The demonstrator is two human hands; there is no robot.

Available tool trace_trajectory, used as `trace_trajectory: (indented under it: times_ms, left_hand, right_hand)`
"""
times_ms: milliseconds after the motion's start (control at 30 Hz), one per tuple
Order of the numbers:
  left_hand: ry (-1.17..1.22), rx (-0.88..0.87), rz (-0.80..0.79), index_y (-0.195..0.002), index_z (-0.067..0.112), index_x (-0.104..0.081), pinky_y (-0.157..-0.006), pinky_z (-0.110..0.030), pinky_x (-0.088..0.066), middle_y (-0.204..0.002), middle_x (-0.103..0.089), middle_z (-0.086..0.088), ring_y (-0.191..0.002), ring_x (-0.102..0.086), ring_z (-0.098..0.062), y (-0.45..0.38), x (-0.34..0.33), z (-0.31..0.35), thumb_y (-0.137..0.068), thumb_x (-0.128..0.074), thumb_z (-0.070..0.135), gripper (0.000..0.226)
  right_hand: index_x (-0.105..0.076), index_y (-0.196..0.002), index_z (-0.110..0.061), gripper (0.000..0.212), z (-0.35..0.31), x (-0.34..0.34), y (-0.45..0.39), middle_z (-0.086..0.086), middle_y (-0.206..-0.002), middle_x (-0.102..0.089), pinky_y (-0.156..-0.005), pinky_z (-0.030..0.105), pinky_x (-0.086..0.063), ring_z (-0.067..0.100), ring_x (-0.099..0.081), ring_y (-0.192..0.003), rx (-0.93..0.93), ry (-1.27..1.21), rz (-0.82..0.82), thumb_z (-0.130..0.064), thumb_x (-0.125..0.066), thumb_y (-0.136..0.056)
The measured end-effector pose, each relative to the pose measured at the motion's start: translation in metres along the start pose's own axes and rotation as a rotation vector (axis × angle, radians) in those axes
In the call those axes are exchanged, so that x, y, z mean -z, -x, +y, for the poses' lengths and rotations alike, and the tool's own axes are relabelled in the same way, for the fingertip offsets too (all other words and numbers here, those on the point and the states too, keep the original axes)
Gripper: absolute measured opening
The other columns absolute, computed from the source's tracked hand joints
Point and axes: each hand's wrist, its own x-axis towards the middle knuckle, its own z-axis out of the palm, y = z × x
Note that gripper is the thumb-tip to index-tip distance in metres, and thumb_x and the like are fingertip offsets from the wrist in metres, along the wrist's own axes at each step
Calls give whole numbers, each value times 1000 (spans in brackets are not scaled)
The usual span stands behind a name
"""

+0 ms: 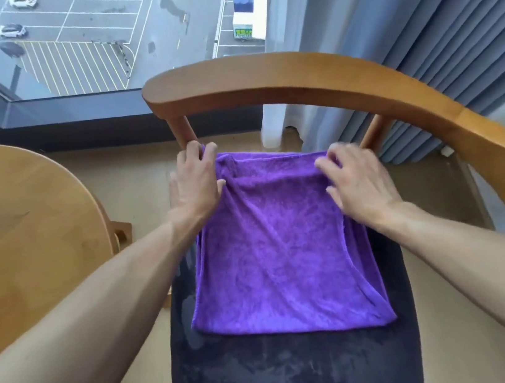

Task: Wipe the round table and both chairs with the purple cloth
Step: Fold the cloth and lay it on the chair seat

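Dark fabric chair seat (290,377) sits nearest, matte with faint smudge marks, framed by the curved light-wood armrest-and-back rail (310,82) of the wooden chair. Round light-wood table (16,231) lies just left, smooth and glossy, edge only in view. Purple plush microfibre cloth (279,252) lies spread flat on the seat, roughly square, far edge bunched, probably being laid out or folded before wiping the seat. Left hand (195,183) pinches the cloth's far-left corner between thumb and fingers beside the chair's back post (183,131). Right hand (359,176) grips the far-right edge, fingers curled over the hem. Blue pleated curtain (437,35) hangs right; window (93,35) overlooks a car park.
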Motion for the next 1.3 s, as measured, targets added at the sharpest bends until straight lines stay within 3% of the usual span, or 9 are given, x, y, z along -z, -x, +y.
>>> trace_trajectory:
  times_ms: [100, 233, 400, 567, 733, 833, 967, 1167, 1300]
  left_hand:
    - [-27, -338, 40, -102, 16, -55, -73, -45, -53, -103, -56, -7, -93, -56, -30, 57, 1, -7, -83, -63, 26, 23]
    - [-33, -762, -291, -86, 22, -55, -54, -33, -53, -82, -56, 4, -70, -59, -19, 147, 9, -21, -84, -57, 45, 24]
    - [23, -32, -381, -105, 18, -47, -73, -34, -54, -101, -51, 3, -88, -57, -18, 198, 5, -31, -76, -78, 55, 57]
    - [445, 490, -528, -84, 16, -60, -77, -41, -58, -82, -68, 0, -81, -66, -20, 205, -4, -39, -70, -87, 20, 30]
    - [797, 583, -546, -78, 13, -61, -71, -33, -50, -77, -62, -5, -78, -60, -20, 202, 23, -38, -88, -71, 9, 15]
    - [1066, 694, -579, -102, 7, -55, -90, -47, -57, -103, -64, -17, -101, -66, -30, 202, 54, -38, -99, -55, 5, 4]
    - [1273, 808, -448, -87, 7, -45, -82, -54, -59, -104, -61, -28, -94, -69, -41, 188, 99, -35, -98, -46, -6, 17]
    - [1383, 709, -44, -88, 6, -52, -57, -24, -58, -78, -59, -15, -64, -65, -19, 144, 194, -13, -93, -51, -9, 16]
    - [1535, 702, 17, -82, 5, -55, -59, -24, -58, -76, -58, -10, -61, -61, -15, 97, 250, 0, -94, -49, -8, 19]
  right_hand:
    - [-56, -88, -15, 15, -18, 1, 63, 5, -91, -53, -63, 40, -46, 27, -51, -80, 299, -91, -108, -17, -66, -78]
    - [-49, -87, -22, 30, -31, 0, 141, -3, -88, -49, -58, 35, -47, 21, -53, -76, 406, -114, -328, -33, -73, -73]
    - [-37, -89, -20, 46, -41, -5, 185, -3, -94, -45, -64, 33, -38, 21, -48, -81, -388, -300, -463, -46, -74, -78]
    - [-46, -67, -16, 37, -49, -6, 194, -2, -70, -56, -61, 34, -41, 20, -54, -68, -642, -527, -532, -25, -79, -80]
    - [-51, -68, -9, 26, -38, 23, 184, 5, -72, -58, -65, 31, -52, 19, -58, -71, -901, -975, -444, -12, -70, -85]
    - [-46, -74, -15, 27, -31, 49, 174, 13, -92, -66, -68, 39, -63, 28, -71, -85, -1157, -1337, -359, -10, -62, -95]
    - [-51, -84, -11, 16, -22, 90, 149, 18, -95, -67, -56, 33, -62, 30, -71, -80, -1341, -1527, -211, -1, -57, -96]
    - [-55, -93, -14, 18, -9, 173, 91, 10, -87, -68, -55, 27, -59, 19, -71, -66, -1331, -1697, 349, 2, -62, -89]
    - [-62, -79, -12, 19, 0, 233, 53, 7, -70, -66, -52, 23, -56, 15, -66, -56, -1206, -1689, 392, 4, -61, -89]
